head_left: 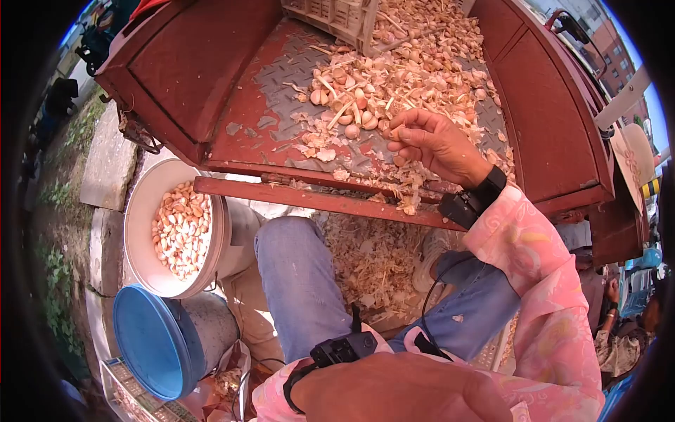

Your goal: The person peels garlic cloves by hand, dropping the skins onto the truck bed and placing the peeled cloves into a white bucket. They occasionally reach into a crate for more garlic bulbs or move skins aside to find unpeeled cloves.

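Note:
My right hand (427, 144) is over the front edge of a pile of garlic (365, 98), thumb and fingertips pinched together. Whatever small thing may be between those fingertips is too hidden to make out. Whole bulbs, loose cloves, stalks and papery skins make up the pile, which lies on the worn metal bed (264, 105) of a red cart. Close to the camera at the bottom is my left hand (401, 387), seen from its back and wrist; its fingers are hidden. Both wrists carry black strapped devices.
A white bucket (133, 232) of separated garlic cloves (181, 228) stands at the left, beside a bucket with a blue lid (144, 341). A plastic crate (337, 21) sits on the cart. The cart's red front rail (316, 200) crosses above my knees. Skins (373, 267) litter the ground.

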`<state>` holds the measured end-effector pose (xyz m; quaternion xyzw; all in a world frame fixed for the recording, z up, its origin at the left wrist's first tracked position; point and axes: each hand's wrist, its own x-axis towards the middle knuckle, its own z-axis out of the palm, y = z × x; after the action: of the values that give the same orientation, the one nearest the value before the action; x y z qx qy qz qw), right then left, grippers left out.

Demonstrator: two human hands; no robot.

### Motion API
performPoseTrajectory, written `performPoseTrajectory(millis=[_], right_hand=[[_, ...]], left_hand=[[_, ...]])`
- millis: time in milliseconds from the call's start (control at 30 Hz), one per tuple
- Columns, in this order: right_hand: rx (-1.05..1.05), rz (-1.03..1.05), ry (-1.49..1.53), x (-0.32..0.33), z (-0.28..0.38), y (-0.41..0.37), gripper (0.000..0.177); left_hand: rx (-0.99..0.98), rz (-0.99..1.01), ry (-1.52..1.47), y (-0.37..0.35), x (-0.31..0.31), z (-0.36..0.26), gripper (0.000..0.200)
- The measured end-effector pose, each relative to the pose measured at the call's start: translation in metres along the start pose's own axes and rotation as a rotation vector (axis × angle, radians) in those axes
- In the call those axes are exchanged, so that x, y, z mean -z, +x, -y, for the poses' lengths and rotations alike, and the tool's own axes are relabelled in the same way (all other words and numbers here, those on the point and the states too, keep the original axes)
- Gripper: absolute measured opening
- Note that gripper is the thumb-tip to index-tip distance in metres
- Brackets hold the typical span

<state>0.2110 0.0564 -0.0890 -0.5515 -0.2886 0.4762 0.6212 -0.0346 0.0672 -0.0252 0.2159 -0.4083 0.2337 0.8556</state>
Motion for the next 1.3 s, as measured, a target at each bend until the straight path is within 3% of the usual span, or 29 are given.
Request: performPoseTrajectory(millis=[67, 100, 167, 233, 267, 300, 367, 400, 433, 500, 600, 733, 833, 900, 933, 967, 1033, 1300], right_hand=[[0.009, 0.021, 0.123, 0.002, -0.004, -0.009, 0.016], [0.023, 0.015, 0.130, 0.001, -0.004, -0.013, 0.016], [0.065, 0.094, 0.185, 0.000, -0.006, -0.021, 0.016], [0.057, 0.044, 0.207, -0.001, -0.004, -0.031, 0.015], [0.065, 0.060, 0.109, 0.002, -0.006, -0.033, 0.016], [0.078, 0.074, 0.013, 0.004, -0.008, -0.035, 0.016], [0.061, 0.030, -0.039, 0.008, -0.009, -0.034, 0.017], [0.026, -0.016, 0.000, 0.010, -0.010, -0.032, 0.016], [-0.021, -0.053, 0.032, 0.012, -0.012, -0.032, 0.016], [-0.049, -0.085, 0.059, 0.012, -0.010, -0.029, 0.015], [-0.050, -0.078, 0.236, 0.017, -0.014, -0.027, 0.017], [-0.127, -0.045, 0.222, 0.021, -0.014, -0.034, 0.019], [-0.072, -0.019, 0.025, 0.029, -0.022, -0.034, 0.018], [-0.059, -0.048, 0.007, 0.026, -0.025, -0.034, 0.019], [-0.010, -0.063, -0.083, 0.023, -0.024, -0.034, 0.019], [0.037, -0.079, -0.177, 0.021, -0.024, -0.034, 0.020], [0.026, -0.106, -0.171, 0.016, -0.024, -0.032, 0.021], [0.020, 0.084, -0.135, 0.011, -0.020, -0.037, 0.019]], left_hand=[[0.315, -0.240, 0.433, -0.002, 0.006, -0.047, 0.022], [0.179, -0.492, 0.669, -0.007, 0.004, -0.048, 0.012], [0.040, -0.829, 1.241, -0.018, 0.024, -0.085, 0.019], [0.167, -1.084, 1.669, -0.046, 0.061, -0.153, 0.020], [0.343, -1.146, 1.925, -0.060, 0.081, -0.182, 0.022], [0.364, -1.119, 1.948, -0.073, 0.095, -0.194, 0.022], [0.439, -0.883, 2.367, -0.059, 0.105, -0.190, 0.025], [0.505, -0.847, 2.179, -0.055, 0.112, -0.184, 0.026], [0.564, -0.831, 1.984, -0.021, 0.110, -0.140, 0.027], [0.644, -0.515, 2.058, 0.015, 0.135, -0.083, 0.029], [0.772, -0.173, 2.413, 0.042, 0.186, -0.019, 0.029], [0.910, -0.061, 2.482, 0.041, 0.229, 0.004, 0.025], [1.057, -0.112, 2.456, 0.042, 0.223, -0.007, 0.021], [1.014, -0.718, 1.559, 0.037, 0.215, -0.016, 0.017], [1.012, -0.799, 1.276, 0.041, 0.198, -0.016, 0.016], [1.023, -0.792, 1.272, 0.039, 0.187, -0.013, 0.016], [0.865, -0.910, 0.828, 0.030, 0.172, -0.005, 0.017], [0.806, -0.876, 0.674, 0.009, 0.148, 0.011, 0.018]])
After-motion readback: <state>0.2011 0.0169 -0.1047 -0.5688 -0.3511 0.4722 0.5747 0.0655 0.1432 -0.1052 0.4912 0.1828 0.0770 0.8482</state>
